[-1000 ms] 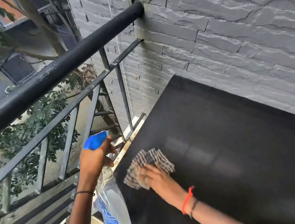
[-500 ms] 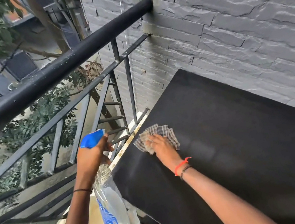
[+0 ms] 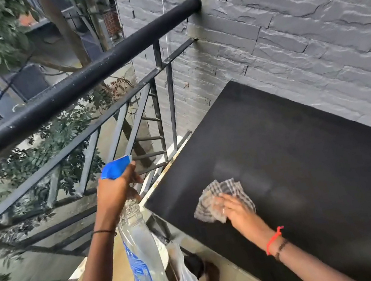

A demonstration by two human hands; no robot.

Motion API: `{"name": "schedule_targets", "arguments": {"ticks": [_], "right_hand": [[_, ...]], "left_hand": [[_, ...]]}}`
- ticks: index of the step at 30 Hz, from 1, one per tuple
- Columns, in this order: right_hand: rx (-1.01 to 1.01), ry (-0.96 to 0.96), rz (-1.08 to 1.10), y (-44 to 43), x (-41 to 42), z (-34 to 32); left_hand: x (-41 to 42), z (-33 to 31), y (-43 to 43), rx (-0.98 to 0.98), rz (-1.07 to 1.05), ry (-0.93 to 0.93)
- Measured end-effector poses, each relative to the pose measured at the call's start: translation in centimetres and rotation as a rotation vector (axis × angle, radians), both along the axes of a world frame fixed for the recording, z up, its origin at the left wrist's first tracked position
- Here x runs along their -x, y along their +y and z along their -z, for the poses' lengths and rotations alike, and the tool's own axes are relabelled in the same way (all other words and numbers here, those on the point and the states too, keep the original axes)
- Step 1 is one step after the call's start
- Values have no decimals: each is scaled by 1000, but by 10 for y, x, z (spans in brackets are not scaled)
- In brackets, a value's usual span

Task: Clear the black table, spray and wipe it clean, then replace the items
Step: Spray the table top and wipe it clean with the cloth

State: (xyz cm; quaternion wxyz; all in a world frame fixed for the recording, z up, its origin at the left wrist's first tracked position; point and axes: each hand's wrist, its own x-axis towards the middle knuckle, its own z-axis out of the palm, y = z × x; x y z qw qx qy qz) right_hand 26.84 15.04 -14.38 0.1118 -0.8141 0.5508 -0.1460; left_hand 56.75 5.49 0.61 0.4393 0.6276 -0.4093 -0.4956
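Right hand (image 3: 236, 208) is down flat on the checked cloth (image 3: 222, 191), palm down, fingers laid out fairly straight and pressing the rag onto the black table (image 3: 302, 140) near its front left corner, not bunched round it. Left hand (image 3: 117, 191) is up and off to the side, over the gap between table and railing (image 3: 73, 92), fingers wrapped round the neck of the clear spray bottle (image 3: 142, 253). Its blue trigger head (image 3: 116, 167) pokes out above the knuckles and the body hangs down at a tilt, not aimed at the top. So this reads as the wipe step: the top carries nothing but cloth and hand, and pale smeared patches show just beyond the cloth and to its right, damp streaks by the look of them. The far stretch along the grey brick wall (image 3: 297, 35) looks dull and matt; whether it has been covered, I can't tell. Next move, by my reckoning, is a sweep of the cloth across those streaks and on toward the wall side, flat palm, even pressure. Any fresh squirt would need that nozzle turned toward the table first. A jumble of pale bits and plastic (image 3: 182, 275) sits low by the near corner, too muddled to name, and nothing goes back until the top is done.
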Motion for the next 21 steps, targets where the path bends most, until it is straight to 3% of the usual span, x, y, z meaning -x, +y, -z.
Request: {"name": "schedule_targets", "arguments": {"ticks": [3, 10, 21], "right_hand": [[-18, 8, 94, -35, -15, -11], [-78, 57, 46, -66, -103, -34], [-33, 97, -79, 46, -65, -13]], "left_hand": [[-14, 8, 19, -12, -16, -15], [-35, 16, 74, -8, -34, -11], [-72, 6, 125, 3, -61, 21]]}}
